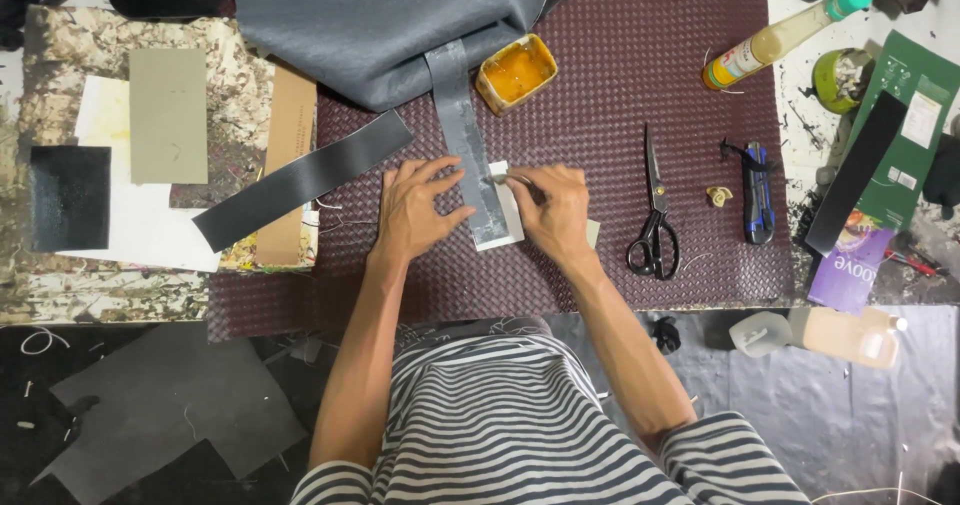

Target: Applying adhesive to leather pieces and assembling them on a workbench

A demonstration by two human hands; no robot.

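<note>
Landmark: the small square tin of yellow-orange glue (516, 72) on the woven maroon mat (640, 75).

Status: a narrow grey leather strap (465, 135) hangs off the big grey leather piece (380, 25) just left of the tin and runs down toward the person. Its lower end lies on a white paper scrap (512, 215), below the tin. Left hand (418, 210), fingers spread flat, pins the strap from the left. Right hand (555, 205) pinches a small tool, probably a glue brush, with its tip on the strap end. Judging by that, gluing of the strap end is mid-way. The strap end looks dull and patchy, but I cannot tell how much is coated. A second loose dark grey strap (300, 180) lies left of the tin, looks untouched.

Room: clear mat right of the tin until the black-handled scissors (652, 215) and the blue utility knife (757, 190). Mat's near edge sits close under the wrists.
</note>
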